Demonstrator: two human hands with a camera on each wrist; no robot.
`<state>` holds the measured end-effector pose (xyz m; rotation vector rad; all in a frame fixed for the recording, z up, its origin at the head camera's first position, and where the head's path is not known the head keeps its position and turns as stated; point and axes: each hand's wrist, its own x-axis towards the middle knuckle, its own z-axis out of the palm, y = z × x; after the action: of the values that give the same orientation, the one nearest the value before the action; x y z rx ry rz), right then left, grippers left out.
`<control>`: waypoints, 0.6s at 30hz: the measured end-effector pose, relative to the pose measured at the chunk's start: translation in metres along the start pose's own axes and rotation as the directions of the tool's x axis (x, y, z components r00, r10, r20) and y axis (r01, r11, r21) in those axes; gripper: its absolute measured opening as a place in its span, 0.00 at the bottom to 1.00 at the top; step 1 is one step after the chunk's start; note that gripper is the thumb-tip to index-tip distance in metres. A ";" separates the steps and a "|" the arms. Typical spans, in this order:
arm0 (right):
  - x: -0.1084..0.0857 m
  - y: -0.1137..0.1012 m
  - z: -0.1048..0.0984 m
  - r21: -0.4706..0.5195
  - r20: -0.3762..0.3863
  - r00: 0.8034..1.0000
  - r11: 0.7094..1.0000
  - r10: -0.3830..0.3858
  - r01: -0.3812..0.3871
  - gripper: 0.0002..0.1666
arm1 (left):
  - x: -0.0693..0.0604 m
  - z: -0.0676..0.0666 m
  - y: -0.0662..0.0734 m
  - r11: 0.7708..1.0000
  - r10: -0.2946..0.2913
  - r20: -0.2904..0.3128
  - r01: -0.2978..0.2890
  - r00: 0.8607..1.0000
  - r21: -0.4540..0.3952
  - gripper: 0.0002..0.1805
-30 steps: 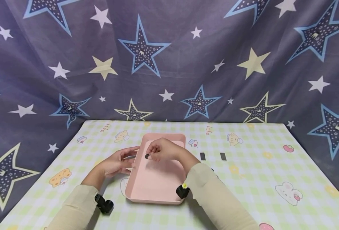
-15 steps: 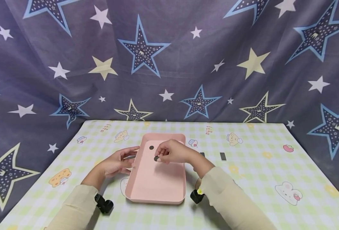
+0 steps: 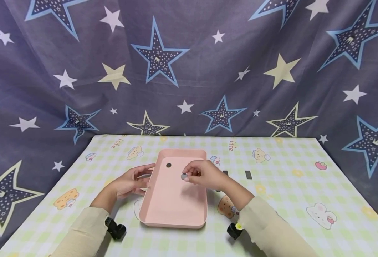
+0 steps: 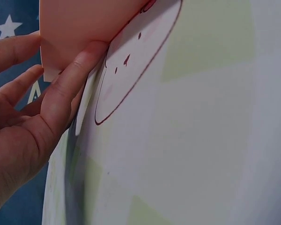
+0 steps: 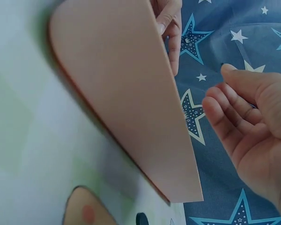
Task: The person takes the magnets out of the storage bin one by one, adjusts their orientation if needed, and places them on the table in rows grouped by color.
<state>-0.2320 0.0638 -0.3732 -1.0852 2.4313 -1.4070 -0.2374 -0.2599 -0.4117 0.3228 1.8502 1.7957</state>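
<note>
A pale pink rectangular tray [image 3: 173, 225] lies flat on the table, one small dark round disc [image 3: 168, 165] on its floor near the far left corner. My left hand [image 3: 129, 182] rests its fingertips and thumb against the outside of the tray's left wall; the left wrist view shows the fingers fairly straight. Above the tray, my right hand [image 3: 203, 174] pinches a second small round disc [image 3: 184, 176] between thumb and fingers, its grey face showing. In the right wrist view that disc is mostly hidden behind the thumb.
Right of the tray lie two small dark rectangular pieces [image 3: 248, 175], the nearer one [image 3: 225, 172] partly covered by the right hand. A small dark rounded thing [image 3: 218, 190] shows under the right wrist. A checked cartoon cloth covers the table; a star-patterned curtain [image 3: 189, 71] hangs behind.
My right hand has moved right, away from the tray's left side, uncovering the disc on the floor. The pinched disc has turned from dark to grey face. My left hand keeps still.
</note>
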 end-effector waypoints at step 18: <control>-0.039 0.004 -0.009 -0.023 -0.142 0.990 1.000 -0.014 0.011 0.08 | -0.001 -0.001 -0.002 1.000 -0.001 -0.012 0.001 1.000 0.019 0.43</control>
<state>-0.2096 0.0958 -0.3800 -1.0404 2.5471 -1.5144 -0.2370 -0.2614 -0.4133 0.3187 1.8766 1.7840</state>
